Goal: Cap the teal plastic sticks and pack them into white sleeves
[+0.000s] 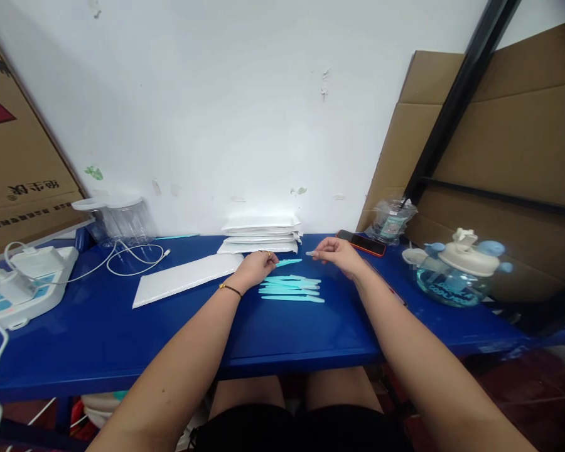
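Note:
My left hand [257,267] is closed on the handle of a teal eyebrow razor [290,261], whose blade end points right. Just past that end, my right hand [338,253] pinches a small translucent cap [310,253], with a short gap between cap and razor. Below both hands, several more teal eyebrow razors [289,289] lie in a loose pile, roughly parallel, some with pale caps at their right ends. A flat white padded envelope [183,279] lies left of my left hand, its near corner toward me.
A stack of white padded envelopes [261,232] stands against the wall. Clear plastic tubs [127,220], a white cable and a power strip [42,295] are on the left. On the right are a phone [362,242], a wrapped plastic cup [392,221] and a drinking bottle [459,276].

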{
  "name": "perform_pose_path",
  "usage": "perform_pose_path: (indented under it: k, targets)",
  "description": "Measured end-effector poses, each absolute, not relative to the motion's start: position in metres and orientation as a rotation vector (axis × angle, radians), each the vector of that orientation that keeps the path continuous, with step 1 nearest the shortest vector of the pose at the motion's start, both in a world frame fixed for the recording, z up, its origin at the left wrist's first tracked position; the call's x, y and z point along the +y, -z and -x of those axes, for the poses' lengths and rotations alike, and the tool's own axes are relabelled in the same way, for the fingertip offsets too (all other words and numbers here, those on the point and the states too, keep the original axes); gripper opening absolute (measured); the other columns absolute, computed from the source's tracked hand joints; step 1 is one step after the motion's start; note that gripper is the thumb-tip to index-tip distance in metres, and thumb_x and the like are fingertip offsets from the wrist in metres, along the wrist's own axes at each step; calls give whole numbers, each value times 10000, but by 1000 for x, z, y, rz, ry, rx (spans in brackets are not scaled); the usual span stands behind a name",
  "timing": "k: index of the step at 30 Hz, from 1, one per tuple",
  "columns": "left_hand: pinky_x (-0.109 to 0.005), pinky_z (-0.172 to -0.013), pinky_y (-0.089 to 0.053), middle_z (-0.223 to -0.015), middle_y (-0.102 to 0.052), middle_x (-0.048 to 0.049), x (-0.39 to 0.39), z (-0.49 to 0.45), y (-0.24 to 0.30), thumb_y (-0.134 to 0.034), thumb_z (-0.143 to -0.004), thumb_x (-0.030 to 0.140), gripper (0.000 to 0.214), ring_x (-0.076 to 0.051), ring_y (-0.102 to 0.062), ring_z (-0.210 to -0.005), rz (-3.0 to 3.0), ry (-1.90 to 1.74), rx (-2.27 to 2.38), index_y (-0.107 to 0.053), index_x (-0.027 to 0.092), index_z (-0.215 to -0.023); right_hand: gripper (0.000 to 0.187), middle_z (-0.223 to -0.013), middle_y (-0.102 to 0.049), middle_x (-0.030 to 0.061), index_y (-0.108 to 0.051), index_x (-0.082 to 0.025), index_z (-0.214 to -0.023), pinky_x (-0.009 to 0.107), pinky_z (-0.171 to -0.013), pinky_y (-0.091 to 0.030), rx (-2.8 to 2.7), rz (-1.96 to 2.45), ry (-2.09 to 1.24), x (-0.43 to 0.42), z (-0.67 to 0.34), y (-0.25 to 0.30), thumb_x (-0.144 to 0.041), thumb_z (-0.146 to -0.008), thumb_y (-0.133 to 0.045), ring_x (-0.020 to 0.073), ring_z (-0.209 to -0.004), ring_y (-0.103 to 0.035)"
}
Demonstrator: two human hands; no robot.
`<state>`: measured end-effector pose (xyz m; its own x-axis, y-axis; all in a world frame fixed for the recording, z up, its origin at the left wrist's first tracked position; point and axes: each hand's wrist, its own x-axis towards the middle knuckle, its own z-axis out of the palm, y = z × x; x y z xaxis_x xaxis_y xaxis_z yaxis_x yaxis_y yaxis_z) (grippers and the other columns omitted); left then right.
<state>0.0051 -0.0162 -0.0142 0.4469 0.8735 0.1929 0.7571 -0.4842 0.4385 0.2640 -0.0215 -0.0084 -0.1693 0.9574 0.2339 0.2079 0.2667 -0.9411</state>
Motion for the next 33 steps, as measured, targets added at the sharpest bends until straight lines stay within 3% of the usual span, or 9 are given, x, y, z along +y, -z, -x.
perform_pose_path:
  k: [13,24,33]
  targets:
    - [-243,-588,-415,-772,-634,-30,-18,-10,14,-451,-773,353,290,-153,-546,-665,-2307,-644,1298,-630,180,-923,320,-687,-666,44,-624,-137,-744,257,-625,-465,-1647,1069,-1070,-25,-253,13,-384,-581,-747,130,-629,-595]
    - [-246,-576,-389,-736,-615,-16,-13,-7,14,-427,-782,323,268,-143,-517,-615,-2291,-715,1336,-624,181,-897,308,-661,-641,22,-629,-136,-741,228,-582,-422,-1591,1050,-1004,-20,-263,12,-368,-585,-757,103,-597,-548]
    - [-235,-602,-414,-800,-644,-18,-19,-12,15,-457,-787,344,265,-143,-550,-681,-2259,-725,1180,-627,174,-899,285,-660,-652,24,-629,-133,-733,240,-596,-443,-1648,1044,-1108,-26,-247,14,-343,-584,-752,110,-591,-567]
